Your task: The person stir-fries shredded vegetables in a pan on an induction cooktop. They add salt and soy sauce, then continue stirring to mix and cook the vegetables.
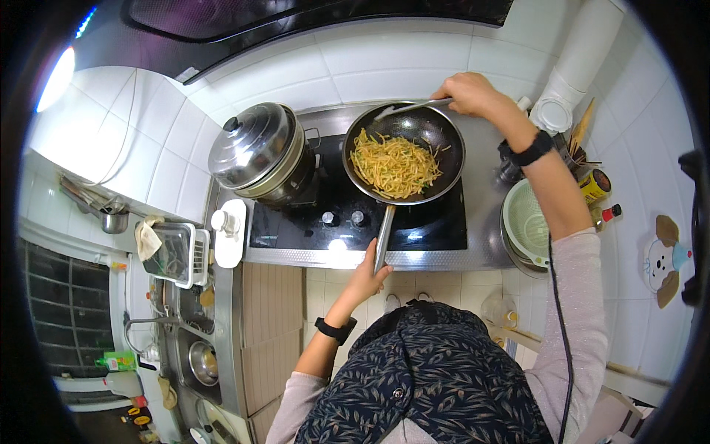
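Observation:
My left hand (365, 277) grips the metal handle (384, 238) of a dark wok (456, 166) that sits on the black gas stove (438, 227). Inside the wok lies a heap of yellow shredded food (395, 166), possibly potato, with bits of green. At the wok's far right rim my right hand (468, 94) holds a metal spatula (413, 107). Its blade rests near the back wall of the wok, apart from the heap. Both wrists wear black bands.
A lidded steamer pot (258, 150) stands on the stove's left. At the right are a green colander (526, 222), a yellow can (596, 186) and a red-capped bottle (607, 215). The sink (191, 361) and a dish rack (201, 258) lie left. A range hood (310, 28) hangs above.

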Action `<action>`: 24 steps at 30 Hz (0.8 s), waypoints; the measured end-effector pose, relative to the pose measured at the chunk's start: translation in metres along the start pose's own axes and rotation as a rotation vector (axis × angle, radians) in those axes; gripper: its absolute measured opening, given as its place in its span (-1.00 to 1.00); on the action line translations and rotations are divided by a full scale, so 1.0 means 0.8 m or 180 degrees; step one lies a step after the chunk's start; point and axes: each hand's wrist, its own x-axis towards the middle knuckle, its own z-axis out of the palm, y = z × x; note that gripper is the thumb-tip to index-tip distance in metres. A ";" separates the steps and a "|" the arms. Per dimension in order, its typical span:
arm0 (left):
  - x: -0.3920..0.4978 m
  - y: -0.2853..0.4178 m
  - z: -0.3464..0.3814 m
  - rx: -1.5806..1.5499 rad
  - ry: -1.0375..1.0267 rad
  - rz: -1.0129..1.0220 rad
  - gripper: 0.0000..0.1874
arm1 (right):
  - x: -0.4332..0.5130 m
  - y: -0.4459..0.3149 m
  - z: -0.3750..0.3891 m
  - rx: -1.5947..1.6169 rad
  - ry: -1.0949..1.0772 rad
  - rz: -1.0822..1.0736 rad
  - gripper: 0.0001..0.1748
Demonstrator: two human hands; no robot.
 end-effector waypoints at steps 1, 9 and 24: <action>0.000 0.000 0.000 -0.0020 -0.0006 -0.0048 -0.17 | 0.008 -0.004 0.013 0.0043 0.0022 -0.0015 -0.53; 0.004 -0.006 0.001 -0.0031 0.0010 -0.0004 -0.15 | -0.060 -0.002 0.015 0.0092 -0.0437 -0.0638 -0.48; 0.004 -0.007 -0.002 -0.0102 -0.0056 0.0071 -0.16 | -0.099 -0.022 0.098 0.0908 0.0120 -0.0199 -0.54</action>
